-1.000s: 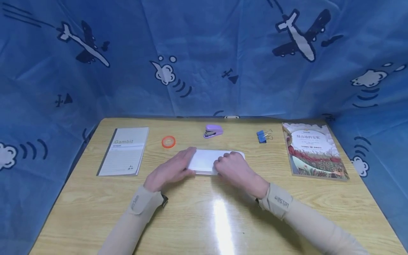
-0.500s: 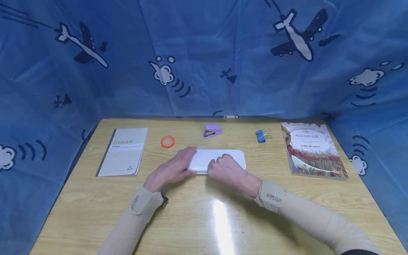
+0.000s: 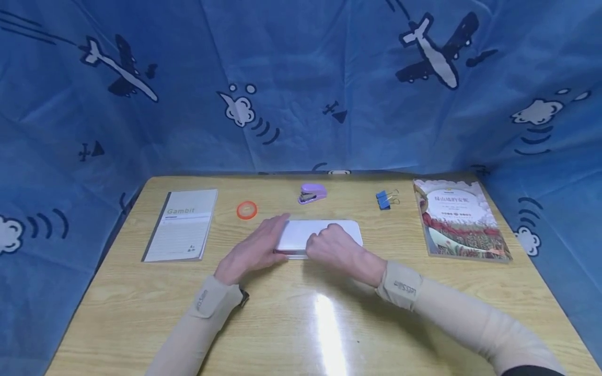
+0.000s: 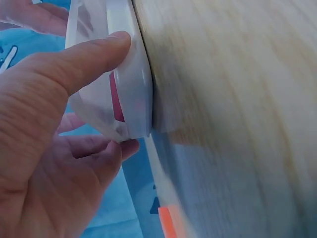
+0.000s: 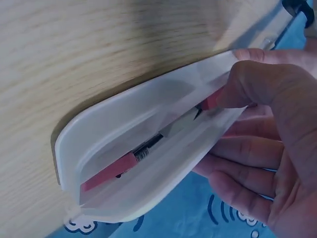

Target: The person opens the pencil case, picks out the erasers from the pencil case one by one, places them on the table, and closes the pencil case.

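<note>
A white pencil case (image 3: 295,234) lies on the table, its lid lifted slightly along the near side. My left hand (image 3: 254,246) grips its left end, with the thumb on the front and fingers behind, as the left wrist view shows. My right hand (image 3: 336,248) is curled at the near edge. In the right wrist view its thumb reaches into the gap and its fingers lie on the outside of the lid (image 5: 171,191). Through the gap a pink item (image 5: 111,171) with black and pale parts shows inside; its kind is unclear.
Behind the case are an orange tape roll (image 3: 246,210), a purple stapler (image 3: 312,193) and a blue binder clip (image 3: 384,200). A notebook (image 3: 181,224) lies at left, an illustrated book (image 3: 461,219) at right. A blue printed cloth (image 3: 291,141) hangs behind the table.
My right hand has slid left along the case's near edge, then stayed there. The near side of the lid has risen, widening the gap. My left hand keeps its hold.
</note>
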Action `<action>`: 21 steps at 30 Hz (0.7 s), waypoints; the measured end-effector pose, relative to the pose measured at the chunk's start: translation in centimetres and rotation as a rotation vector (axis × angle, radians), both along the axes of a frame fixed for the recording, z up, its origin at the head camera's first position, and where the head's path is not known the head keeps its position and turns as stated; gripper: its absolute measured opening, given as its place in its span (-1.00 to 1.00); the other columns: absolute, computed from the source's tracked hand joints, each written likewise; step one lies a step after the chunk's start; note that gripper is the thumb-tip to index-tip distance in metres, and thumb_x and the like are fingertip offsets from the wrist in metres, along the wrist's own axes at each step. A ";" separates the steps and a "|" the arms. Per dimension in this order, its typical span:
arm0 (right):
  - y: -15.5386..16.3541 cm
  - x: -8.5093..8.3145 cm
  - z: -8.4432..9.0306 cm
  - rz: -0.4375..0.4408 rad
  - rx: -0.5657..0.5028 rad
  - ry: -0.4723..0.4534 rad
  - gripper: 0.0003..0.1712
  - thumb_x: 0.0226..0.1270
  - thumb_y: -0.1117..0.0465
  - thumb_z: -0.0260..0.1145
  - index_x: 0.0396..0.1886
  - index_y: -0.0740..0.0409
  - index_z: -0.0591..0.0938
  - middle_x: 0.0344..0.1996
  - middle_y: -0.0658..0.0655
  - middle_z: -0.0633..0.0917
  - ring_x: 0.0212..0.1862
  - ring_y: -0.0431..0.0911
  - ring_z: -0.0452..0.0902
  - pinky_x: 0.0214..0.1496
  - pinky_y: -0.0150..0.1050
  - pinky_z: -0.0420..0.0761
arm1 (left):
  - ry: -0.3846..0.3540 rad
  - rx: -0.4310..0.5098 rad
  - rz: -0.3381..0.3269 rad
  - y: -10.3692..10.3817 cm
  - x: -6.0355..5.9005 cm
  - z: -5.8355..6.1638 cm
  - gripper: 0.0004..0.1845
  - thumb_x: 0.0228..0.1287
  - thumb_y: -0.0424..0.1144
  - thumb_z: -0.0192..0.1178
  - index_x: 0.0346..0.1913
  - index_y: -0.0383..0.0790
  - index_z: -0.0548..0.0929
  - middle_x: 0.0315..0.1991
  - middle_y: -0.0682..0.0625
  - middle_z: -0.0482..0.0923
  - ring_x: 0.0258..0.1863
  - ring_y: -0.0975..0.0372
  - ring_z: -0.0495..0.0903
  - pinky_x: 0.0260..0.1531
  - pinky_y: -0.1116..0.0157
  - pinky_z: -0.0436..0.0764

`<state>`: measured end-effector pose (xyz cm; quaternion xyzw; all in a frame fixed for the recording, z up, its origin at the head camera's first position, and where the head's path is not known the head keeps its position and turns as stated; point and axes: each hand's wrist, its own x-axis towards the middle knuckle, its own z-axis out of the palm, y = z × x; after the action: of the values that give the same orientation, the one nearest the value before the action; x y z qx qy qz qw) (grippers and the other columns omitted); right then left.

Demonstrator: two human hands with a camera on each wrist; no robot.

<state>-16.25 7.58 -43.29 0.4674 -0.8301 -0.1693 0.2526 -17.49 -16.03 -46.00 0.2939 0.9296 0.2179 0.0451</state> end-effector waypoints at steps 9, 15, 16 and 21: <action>1.2 -0.5 1.2 -0.060 -0.093 -0.203 -0.74 0.15 0.03 0.50 -0.58 -0.03 0.62 -0.73 -0.10 0.60 -0.69 -0.21 0.36 -0.63 -0.29 0.40 | -0.135 0.130 0.087 -0.6 -0.6 -0.2 0.07 0.12 -0.16 0.54 0.58 -0.21 0.07 0.21 -0.14 0.55 0.06 0.13 0.58 0.12 0.11 0.60; 2.3 -1.4 2.3 -0.077 -0.215 -0.382 -0.66 0.17 -0.10 0.53 -0.54 -0.02 0.64 -0.76 -0.11 0.52 -0.70 -0.25 0.27 -0.70 -0.34 0.33 | -0.192 0.162 0.162 -0.7 -0.6 0.0 0.29 0.07 -0.04 0.57 0.64 -0.13 -0.18 0.15 -0.19 0.59 0.07 0.09 0.60 0.21 0.06 0.58; 2.5 -1.7 2.5 -0.078 -0.239 -0.405 -0.70 0.19 -0.06 0.53 -0.51 -0.01 0.65 -0.76 -0.11 0.52 -0.70 -0.27 0.26 -0.70 -0.35 0.32 | -0.196 0.164 0.169 -0.7 -0.6 0.0 0.31 0.07 -0.02 0.56 0.65 -0.12 -0.21 0.16 -0.20 0.58 0.09 0.08 0.59 0.23 0.05 0.56; 3.1 -3.0 3.3 -0.089 -0.332 -0.470 -0.92 0.21 0.18 0.46 -0.31 0.03 0.72 -0.70 -0.08 0.63 -0.70 -0.29 0.31 -0.70 -0.38 0.35 | -0.207 0.151 0.187 -0.6 -0.5 0.1 0.32 0.10 -0.03 0.54 0.65 -0.11 -0.27 0.29 -0.26 0.52 0.26 0.03 0.54 0.36 0.02 0.48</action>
<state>-19.21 10.63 -39.98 0.4091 -0.9019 0.0710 0.1188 -17.96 -16.63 -45.87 0.1846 0.9243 0.3196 0.0976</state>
